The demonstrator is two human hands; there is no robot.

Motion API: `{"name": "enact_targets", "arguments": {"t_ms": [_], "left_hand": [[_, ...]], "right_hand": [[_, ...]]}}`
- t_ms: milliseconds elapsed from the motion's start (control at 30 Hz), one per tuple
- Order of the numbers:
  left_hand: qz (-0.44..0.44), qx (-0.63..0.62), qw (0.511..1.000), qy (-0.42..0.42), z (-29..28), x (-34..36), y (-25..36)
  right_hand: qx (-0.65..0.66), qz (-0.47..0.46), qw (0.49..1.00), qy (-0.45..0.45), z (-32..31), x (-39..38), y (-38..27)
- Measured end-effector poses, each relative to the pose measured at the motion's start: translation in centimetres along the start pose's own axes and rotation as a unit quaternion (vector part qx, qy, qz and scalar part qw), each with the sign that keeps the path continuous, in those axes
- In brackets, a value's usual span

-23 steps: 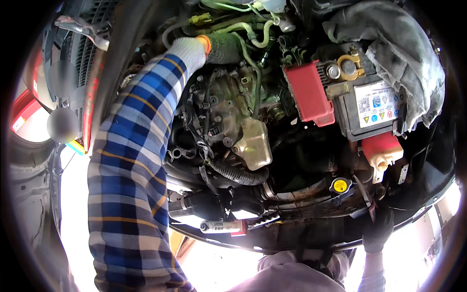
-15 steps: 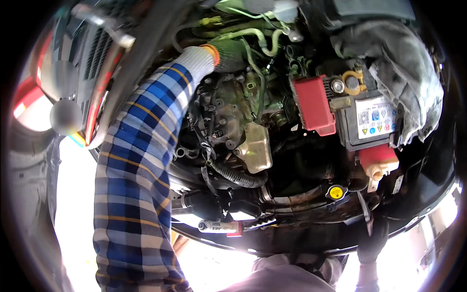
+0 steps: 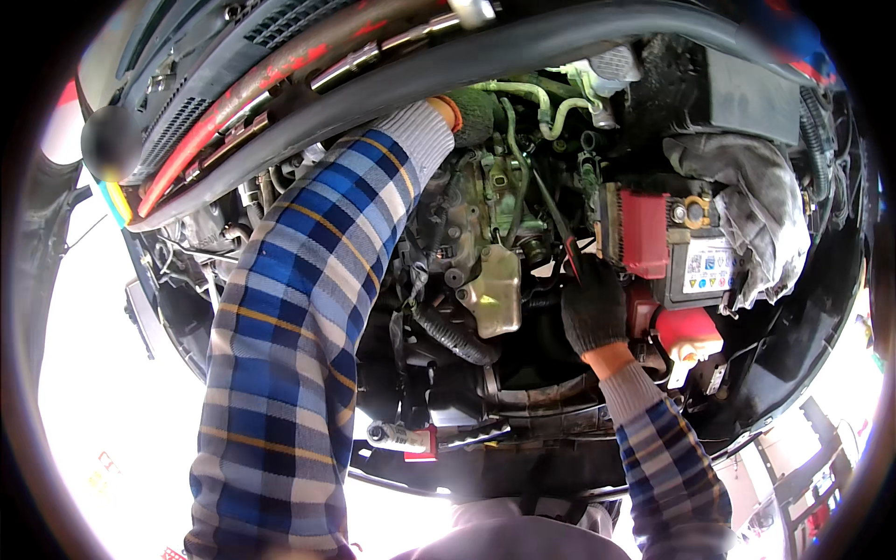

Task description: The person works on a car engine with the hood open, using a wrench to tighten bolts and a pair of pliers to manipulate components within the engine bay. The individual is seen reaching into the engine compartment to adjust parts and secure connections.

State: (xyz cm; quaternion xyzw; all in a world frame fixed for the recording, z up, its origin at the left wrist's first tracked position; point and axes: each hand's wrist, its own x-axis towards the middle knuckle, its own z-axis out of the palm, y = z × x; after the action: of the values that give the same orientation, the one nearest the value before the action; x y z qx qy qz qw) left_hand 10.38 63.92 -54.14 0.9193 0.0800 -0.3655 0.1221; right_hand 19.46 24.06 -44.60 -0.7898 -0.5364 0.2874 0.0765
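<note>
Deep in the engine bay, my gloved left hand [image 3: 471, 119] reaches to the back, beside green-lit hoses [image 3: 546, 112]; its fingers are hidden among the parts. My right hand [image 3: 594, 308], in a dark glove, is closed on a long, slim tool with a red handle [image 3: 572, 259], angled up toward the middle of the engine [image 3: 448, 215]. Just right of that hand sits the battery [image 3: 700, 294] with a red terminal cover [image 3: 644, 233]. A gold-coloured metal cover [image 3: 497, 294] lies left of the right hand.
A grey cloth [image 3: 765, 233] drapes over the battery's right side. A white tube [image 3: 397, 434] lies on the front edge. A thick black rubber seal [image 3: 509, 47] arches across the top, near red metal [image 3: 191, 159]. A reservoir with a red top [image 3: 688, 341] stands below the battery.
My right hand and its tool have moved up and leftward from the front edge into the engine bay. The view has tilted, showing more of the cowl and rubber seal.
</note>
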Motion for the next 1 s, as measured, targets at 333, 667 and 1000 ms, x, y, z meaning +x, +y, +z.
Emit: {"name": "enact_targets", "arguments": {"t_ms": [333, 667, 1000], "left_hand": [[0.070, 0.056, 0.995, 0.041, -3.2, -1.6, 2.7], [0.089, 0.050, 0.994, 0.042, -4.5, -1.2, 3.7], [0.105, 0.050, 0.992, 0.046, -4.9, -1.2, 3.8]], "right_hand": [[0.217, -0.026, 0.972, 0.090, 2.9, 5.6, 0.6], [0.323, -0.017, 0.945, 0.056, 3.7, 6.1, 1.4], [0.307, -0.015, 0.951, 0.018, 3.7, 7.5, 2.1]]}}
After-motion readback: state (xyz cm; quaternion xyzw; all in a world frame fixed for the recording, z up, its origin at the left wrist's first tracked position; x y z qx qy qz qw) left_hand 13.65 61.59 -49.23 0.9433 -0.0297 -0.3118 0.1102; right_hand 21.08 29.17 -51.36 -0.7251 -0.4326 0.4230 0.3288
